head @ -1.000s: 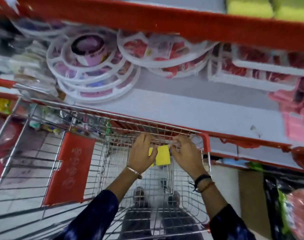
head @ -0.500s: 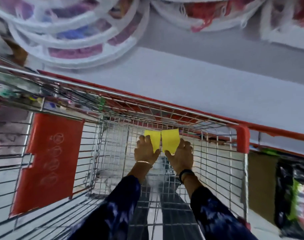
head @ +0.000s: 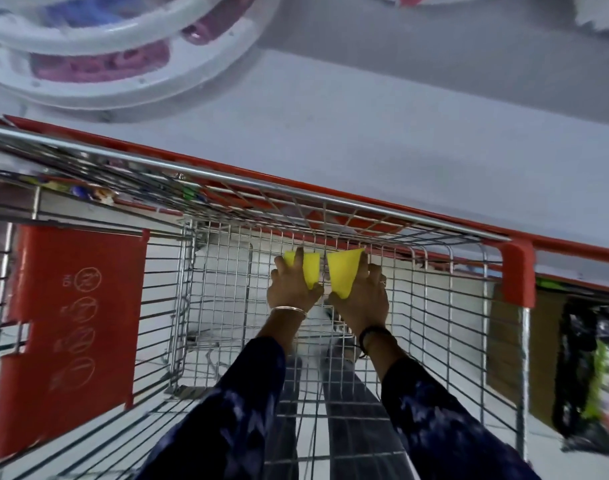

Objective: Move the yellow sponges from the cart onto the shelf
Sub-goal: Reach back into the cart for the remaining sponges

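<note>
Both my hands reach deep into the wire cart (head: pixel 331 199), near its far wall. My left hand (head: pixel 291 289) is closed around one yellow sponge (head: pixel 311 270), with fingers over its top edge. My right hand (head: pixel 363 299) grips a second yellow sponge (head: pixel 343 271) right beside it. The two sponges stand side by side, a small gap between them. The grey shelf board (head: pixel 400 133) with its red front edge runs just beyond the cart rim.
White round plastic trays (head: pixel 98 74) with pink and purple goods lie on the shelf at the upper left. A red plastic flap (head: pixel 74 323) hangs on the cart's left side. Dark and green packets (head: pixel 587 375) stand low on the right.
The view has tilted downward and closer to the cart. My hands went deeper into the cart, and each now holds its own sponge, slightly further apart than before.
</note>
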